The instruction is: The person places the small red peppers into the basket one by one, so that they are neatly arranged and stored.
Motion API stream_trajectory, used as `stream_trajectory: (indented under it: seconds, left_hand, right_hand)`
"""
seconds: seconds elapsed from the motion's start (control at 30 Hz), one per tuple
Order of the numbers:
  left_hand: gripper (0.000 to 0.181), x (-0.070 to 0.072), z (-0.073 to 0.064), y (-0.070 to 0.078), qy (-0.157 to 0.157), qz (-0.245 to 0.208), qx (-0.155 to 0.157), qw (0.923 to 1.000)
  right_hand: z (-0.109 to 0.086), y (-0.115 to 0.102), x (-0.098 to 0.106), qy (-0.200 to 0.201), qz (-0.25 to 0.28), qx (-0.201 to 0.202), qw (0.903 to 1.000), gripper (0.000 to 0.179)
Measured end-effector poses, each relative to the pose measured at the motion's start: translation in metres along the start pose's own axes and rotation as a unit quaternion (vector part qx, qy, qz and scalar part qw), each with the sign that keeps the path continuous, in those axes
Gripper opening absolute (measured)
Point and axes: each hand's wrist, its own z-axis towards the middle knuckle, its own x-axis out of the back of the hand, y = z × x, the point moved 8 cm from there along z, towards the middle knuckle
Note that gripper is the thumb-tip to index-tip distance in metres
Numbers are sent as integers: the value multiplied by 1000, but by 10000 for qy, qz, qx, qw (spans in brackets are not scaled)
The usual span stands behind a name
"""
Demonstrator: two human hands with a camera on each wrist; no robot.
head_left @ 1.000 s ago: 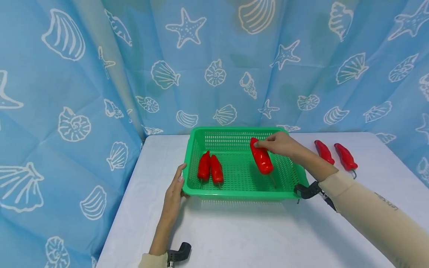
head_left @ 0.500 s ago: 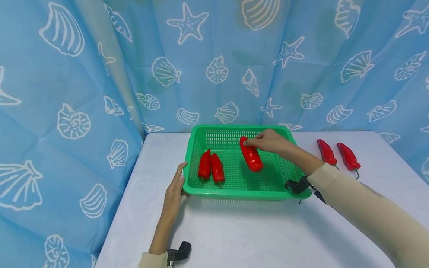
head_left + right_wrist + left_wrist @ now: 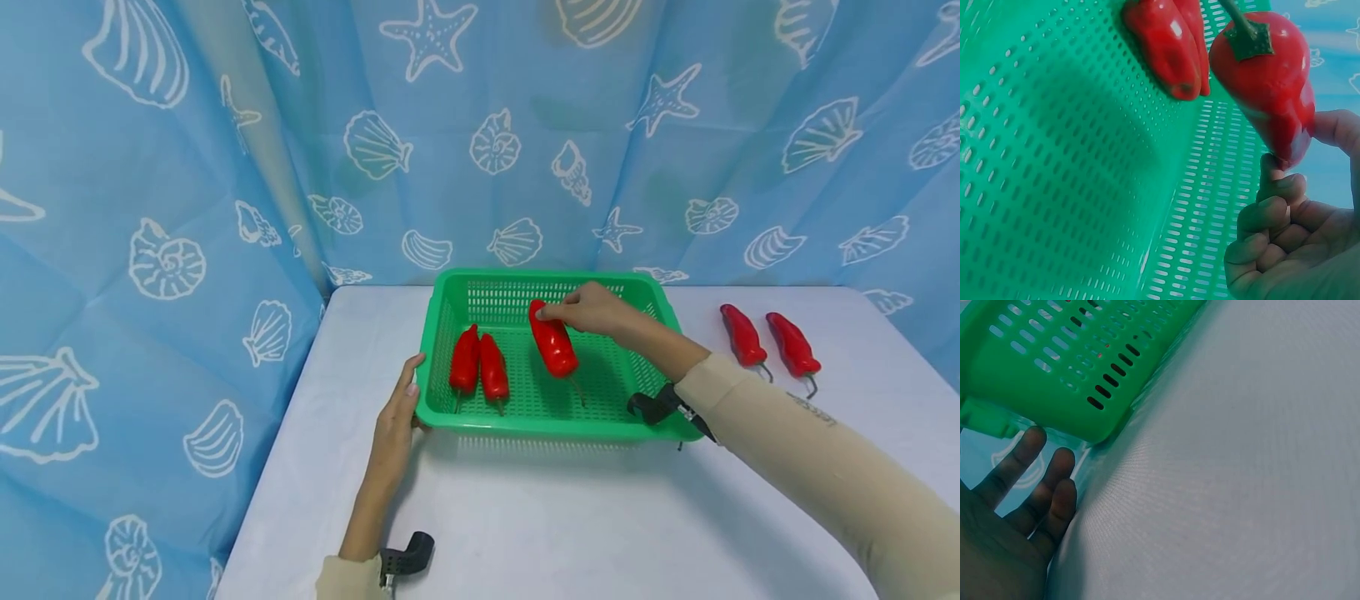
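Observation:
My right hand [image 3: 600, 312] pinches a red pepper [image 3: 553, 343] near its tip, between thumb and fingers, above the floor of a green plastic basket [image 3: 547, 427]. In the right wrist view the pepper [image 3: 1272, 81] tilts with its green stem upward in the picture; the other fingers curl below it. Two more red peppers, one [image 3: 464, 365] beside the other [image 3: 493, 371], lie inside at the basket's left. My left hand [image 3: 393, 429] is at the basket's left side, its fingers fairly straight. From the left wrist, those fingers [image 3: 1060, 465] appear spread close under the basket's edge.
Two red peppers, one [image 3: 742, 335] left of the other [image 3: 793, 343], lie on the white table [image 3: 540, 517] right of the basket. A blue curtain [image 3: 442, 150] with white shell prints hangs behind and at the left. Each wrist carries a black camera mount [image 3: 408, 554].
My right hand has carried its pepper leftward over the basket, with most of the movement in the first half second. The head view has tilted slightly downward. My left hand stays at the basket's side.

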Motion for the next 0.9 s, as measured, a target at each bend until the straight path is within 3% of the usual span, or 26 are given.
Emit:
stream_trajectory:
  seconds: [0.63,0.9]
  left_hand:
    - [43,-1,0,0,11,37,72,10000]
    - [45,0,-3,14,-73,20,253,9997]
  right_hand:
    - [15,6,-17,-88,-27,-104,9999,48]
    - [26,9,-31,-177,-139,-127,9997,53]
